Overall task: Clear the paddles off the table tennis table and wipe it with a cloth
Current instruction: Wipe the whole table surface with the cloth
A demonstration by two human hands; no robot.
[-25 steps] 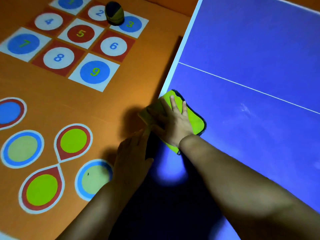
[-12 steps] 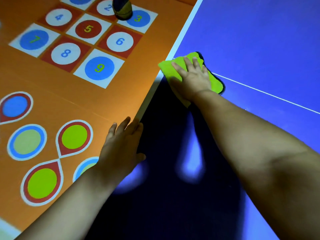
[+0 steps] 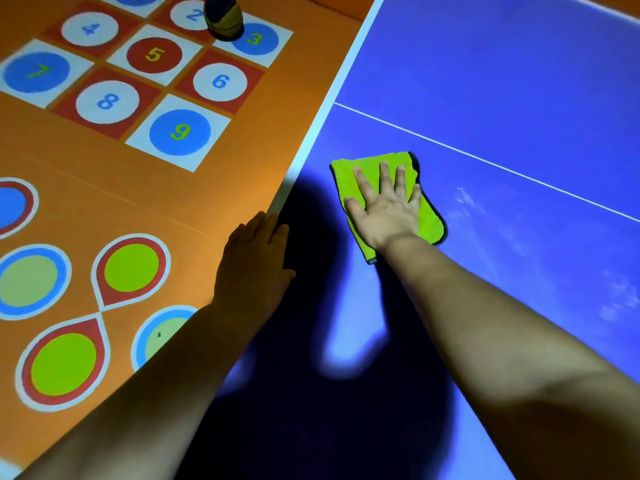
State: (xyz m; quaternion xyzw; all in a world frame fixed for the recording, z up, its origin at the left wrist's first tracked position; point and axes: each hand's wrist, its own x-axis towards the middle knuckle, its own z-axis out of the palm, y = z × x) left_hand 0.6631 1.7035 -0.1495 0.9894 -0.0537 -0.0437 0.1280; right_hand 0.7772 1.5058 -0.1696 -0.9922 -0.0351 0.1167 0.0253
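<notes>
A folded green cloth lies flat on the blue table tennis table, just inside its white left edge and below the thin white centre line. My right hand presses on the cloth with straight, spread fingers. At the table's left edge rests my left hand, fingers straight, holding nothing. No paddle shows on the visible part of the table.
To the left is an orange floor with a numbered square grid and coloured circle markings. A small dark and yellow ball sits on the grid near the 3. Faint smears mark the table right of the cloth.
My right hand has slid the cloth back from the centre line at the edge toward me and a little to the right. My left hand stays at the table's edge.
</notes>
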